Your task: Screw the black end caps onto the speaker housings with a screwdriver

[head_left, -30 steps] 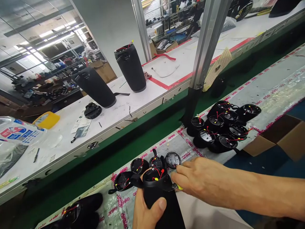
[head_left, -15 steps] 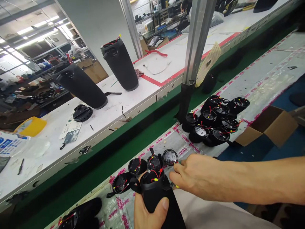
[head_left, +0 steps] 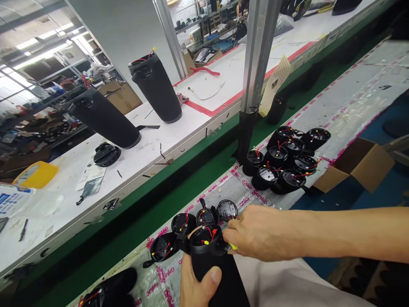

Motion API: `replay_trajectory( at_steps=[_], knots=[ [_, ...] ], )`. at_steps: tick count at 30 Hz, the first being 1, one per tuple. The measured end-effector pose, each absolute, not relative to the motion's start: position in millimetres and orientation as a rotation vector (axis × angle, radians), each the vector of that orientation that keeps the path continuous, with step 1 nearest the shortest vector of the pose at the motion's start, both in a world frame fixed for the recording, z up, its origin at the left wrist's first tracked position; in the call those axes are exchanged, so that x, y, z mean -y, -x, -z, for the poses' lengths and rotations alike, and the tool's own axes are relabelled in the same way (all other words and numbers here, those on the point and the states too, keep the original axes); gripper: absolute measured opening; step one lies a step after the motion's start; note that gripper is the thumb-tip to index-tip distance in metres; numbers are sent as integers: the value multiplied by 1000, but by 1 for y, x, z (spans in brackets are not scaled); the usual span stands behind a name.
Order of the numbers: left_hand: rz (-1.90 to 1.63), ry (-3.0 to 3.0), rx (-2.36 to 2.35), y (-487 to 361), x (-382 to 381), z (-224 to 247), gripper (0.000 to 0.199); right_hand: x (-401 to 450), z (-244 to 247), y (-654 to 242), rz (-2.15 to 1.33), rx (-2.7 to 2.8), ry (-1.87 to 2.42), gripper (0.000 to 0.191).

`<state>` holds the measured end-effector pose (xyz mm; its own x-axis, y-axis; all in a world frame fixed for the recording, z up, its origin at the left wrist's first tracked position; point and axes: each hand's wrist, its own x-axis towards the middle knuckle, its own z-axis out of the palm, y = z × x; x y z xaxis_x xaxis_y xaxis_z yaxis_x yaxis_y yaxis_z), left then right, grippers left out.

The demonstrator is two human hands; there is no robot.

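My left hand (head_left: 200,283) is wrapped round a black cylindrical speaker body (head_left: 223,277), tilted with its open end up. Red wires and small yellow and red connectors show inside that end, and a black strap loop (head_left: 182,244) juts from its left side. At the right of the rim, my right hand (head_left: 255,232) is closed on a small tool with a yellow handle (head_left: 233,246). Fingers hide most of this tool, and its tip meets the black rim. Just behind stand similar open speaker bodies (head_left: 183,224) with wires inside.
More wired speaker bodies (head_left: 277,155) cluster farther along the plastic-covered bench (head_left: 220,187). An open cardboard box (head_left: 367,166) lies right of it. Across a green strip, a white bench (head_left: 143,149) holds two tall speakers (head_left: 156,87), a black round part (head_left: 107,154) and yellow tape (head_left: 36,174). A metal post (head_left: 257,64) rises between.
My right hand has shifted slightly left against the speaker rim, and more of the yellow handle shows. The left hand keeps its hold. The whole view has shifted a little.
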<state>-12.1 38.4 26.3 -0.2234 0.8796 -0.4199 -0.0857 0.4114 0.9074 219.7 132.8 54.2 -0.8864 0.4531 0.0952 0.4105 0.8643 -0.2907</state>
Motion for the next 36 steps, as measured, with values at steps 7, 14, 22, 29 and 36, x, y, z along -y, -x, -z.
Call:
replay_trajectory(
  at_steps=[7,14,22,29,36],
  knots=[
    [-1086,-550,-1355,-1,-44,-28,78,-140,-41,-217,-414,2867,717,36],
    [-1100,-289,-1212,-3,-44,-21,76,-144,-35,-225,-775,2615,789,32],
    [-1026,-173,-1105,11,-36,-16,63,-153,-47,-226,-1237,2175,946,40],
    [-1107,-362,-1135,12,-46,-3,67,-158,-38,-207,-1491,2044,703,31],
    [-1231,-798,-1521,-6,-50,-10,116,-151,-65,-195,-1532,2083,1118,33]
  ],
)
